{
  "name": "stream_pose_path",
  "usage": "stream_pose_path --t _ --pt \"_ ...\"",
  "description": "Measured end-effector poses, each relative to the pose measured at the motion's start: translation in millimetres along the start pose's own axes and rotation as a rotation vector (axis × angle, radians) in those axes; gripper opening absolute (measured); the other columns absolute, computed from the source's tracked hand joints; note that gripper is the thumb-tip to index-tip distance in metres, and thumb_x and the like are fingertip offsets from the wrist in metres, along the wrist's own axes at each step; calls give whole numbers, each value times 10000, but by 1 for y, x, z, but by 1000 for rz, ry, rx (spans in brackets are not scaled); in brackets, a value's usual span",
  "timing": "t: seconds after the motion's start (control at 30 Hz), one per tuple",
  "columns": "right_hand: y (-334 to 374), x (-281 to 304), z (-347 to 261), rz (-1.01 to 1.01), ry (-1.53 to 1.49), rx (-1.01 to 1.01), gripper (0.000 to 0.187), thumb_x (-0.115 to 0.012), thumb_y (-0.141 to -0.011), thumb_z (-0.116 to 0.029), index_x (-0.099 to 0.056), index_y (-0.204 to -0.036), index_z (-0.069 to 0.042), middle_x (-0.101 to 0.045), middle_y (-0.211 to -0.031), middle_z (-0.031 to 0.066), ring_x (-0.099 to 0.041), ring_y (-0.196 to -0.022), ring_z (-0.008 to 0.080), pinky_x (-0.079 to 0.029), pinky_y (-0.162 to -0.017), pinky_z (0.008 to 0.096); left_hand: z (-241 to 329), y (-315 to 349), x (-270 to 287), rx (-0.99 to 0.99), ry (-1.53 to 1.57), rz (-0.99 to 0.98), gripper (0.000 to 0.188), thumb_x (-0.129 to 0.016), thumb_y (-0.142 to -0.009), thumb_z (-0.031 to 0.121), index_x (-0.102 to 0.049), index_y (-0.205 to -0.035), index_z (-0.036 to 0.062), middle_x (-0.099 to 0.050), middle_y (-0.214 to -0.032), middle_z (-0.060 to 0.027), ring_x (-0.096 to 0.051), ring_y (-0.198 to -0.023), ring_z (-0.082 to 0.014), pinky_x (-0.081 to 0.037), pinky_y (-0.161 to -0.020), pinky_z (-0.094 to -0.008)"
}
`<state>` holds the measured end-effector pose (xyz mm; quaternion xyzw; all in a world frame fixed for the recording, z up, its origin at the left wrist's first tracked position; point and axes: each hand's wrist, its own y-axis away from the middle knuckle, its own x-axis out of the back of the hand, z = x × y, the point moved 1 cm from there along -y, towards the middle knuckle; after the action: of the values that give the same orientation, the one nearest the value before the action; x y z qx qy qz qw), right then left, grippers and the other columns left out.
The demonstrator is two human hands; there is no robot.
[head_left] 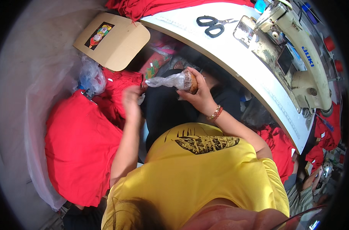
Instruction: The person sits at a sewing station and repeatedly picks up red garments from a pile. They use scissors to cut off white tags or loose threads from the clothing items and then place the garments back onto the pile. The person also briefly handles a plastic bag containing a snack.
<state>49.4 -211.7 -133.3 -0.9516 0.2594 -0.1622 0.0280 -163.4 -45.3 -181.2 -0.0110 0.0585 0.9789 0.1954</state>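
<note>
A: What's the person in the yellow shirt (pixel 209 176) got there?

B: A brown lump in clear plastic (pixel 188 82). The right hand (pixel 200 91) has hold of it, thumb on the near side and fingers curled round the far one. It's up over the dark trousers (pixel 165 115), with the plastic's twisted tail pointing off to the left.

A: And the other one?

B: The left hand (pixel 132 99) is near the end of that tail, in front of some red cloth (pixel 125 81). It's a blur from here; I can't make out how far its fingers are spread or whether there's anything in them.

A: I can see bracelets (pixel 215 112) on the right wrist. What's on the white tabletop (pixel 182 27)?

B: Dark-handled scissors (pixel 213 26), blades towards the cream sewing machine (pixel 310 57). There's more red fabric (pixel 163 7) along the far side.

A: Plenty of red on this side too.

B: Yes, a big red bundle (pixel 80 149) just beside the left forearm. Beyond it there's a crumpled plastic bag (pixel 92 74), and past that a cardboard piece (pixel 122 40) bearing a colourful picture.
</note>
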Motion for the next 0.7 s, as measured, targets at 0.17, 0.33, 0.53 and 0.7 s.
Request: stream_pose_path --t 0.17,0.33,0.53,0.7 --pt "40 -35 -8 -208 -37 34 947 -811 -731 -332 -274 -1427 21 -402 -1338 228 -373 -1279 369 -315 -1077 413 39 69 -66 47 -75 -550 509 -616 -905 170 -454 -1367 28 -563 -1251 -90 -511 -1165 -178 -381 -1008 -322" --pt "38 -12 21 -211 -271 -344 622 -671 -863 -426 -540 -1246 46 -602 -1178 191 -573 -1102 254 -447 -953 353 59 45 -41 343 -408 -1253 453 -689 -836 125 -559 -1254 7 -634 -1083 -37 -566 -995 -119 -444 -897 -273" --pt "24 -8 -9 -157 -674 -573 174 -599 -940 -170 -642 -1031 -29 -661 -1007 41 -622 -909 114 -518 -766 276 37 50 -40 250 -296 -1023 412 -729 -808 207 -597 -1150 19 -657 -990 -48 -596 -909 -123 -469 -846 -282" --pt "35 -4 3 -76 -795 -540 224 -586 -947 -181 -598 -1125 -45 -648 -1042 33 -631 -895 120 -537 -770 283 20 33 -22 422 -216 -881 474 -708 -835 243 -568 -1231 25 -633 -1065 -68 -574 -1022 -148 -436 -920 -288"
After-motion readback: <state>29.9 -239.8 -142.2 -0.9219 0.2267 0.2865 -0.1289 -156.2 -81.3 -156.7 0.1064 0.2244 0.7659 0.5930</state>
